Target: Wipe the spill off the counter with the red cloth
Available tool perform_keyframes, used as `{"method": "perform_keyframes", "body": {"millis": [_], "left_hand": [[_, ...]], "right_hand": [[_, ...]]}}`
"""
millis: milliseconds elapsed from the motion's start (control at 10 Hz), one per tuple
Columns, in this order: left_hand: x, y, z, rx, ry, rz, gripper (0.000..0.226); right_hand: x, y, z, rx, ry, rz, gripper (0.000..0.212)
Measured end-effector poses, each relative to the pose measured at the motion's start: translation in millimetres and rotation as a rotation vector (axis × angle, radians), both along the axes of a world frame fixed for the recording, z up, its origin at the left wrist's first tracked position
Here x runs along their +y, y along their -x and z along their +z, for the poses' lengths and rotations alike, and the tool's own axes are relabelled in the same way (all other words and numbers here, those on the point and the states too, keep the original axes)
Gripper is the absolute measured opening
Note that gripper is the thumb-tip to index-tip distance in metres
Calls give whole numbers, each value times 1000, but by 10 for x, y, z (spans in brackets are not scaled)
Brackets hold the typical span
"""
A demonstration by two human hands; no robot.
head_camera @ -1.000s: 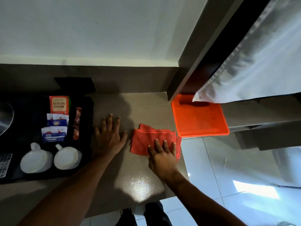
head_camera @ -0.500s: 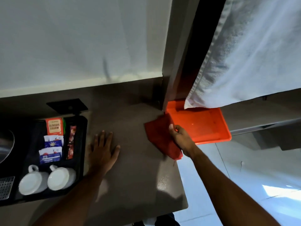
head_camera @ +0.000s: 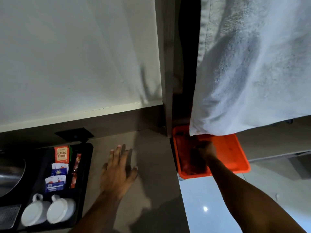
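The red cloth lies bunched in the left half of an orange tray just past the counter's right edge. My right hand reaches over the tray with its fingers on the cloth; shadow and blur hide the grip itself. My left hand rests flat on the brown counter, fingers spread, holding nothing. No spill shows on the counter surface.
A black tray at the left holds tea sachets and two upturned white cups. A white towel hangs over the orange tray's back. A vertical panel stands behind the counter's right corner. Shiny floor lies below right.
My right hand carried the red cloth off the counter, rightward into the orange tray. My left hand stayed flat on the counter. The camera tilted up toward the wall.
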State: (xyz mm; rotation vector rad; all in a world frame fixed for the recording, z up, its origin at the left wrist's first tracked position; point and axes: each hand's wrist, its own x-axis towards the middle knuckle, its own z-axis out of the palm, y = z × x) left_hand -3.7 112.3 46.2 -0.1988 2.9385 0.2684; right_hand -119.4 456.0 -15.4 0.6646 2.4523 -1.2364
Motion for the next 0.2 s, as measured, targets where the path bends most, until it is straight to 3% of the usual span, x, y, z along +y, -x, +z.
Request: {"method": "perform_keyframes", "body": {"millis": [100,200], "left_hand": [[30,68,102,-18,10,-9,82],[141,51,257,-1,36,-17,84]], "right_hand": [[-15,11,66,-34,46,-48,48],[43,-266,219,-28,118,-82,52]]}}
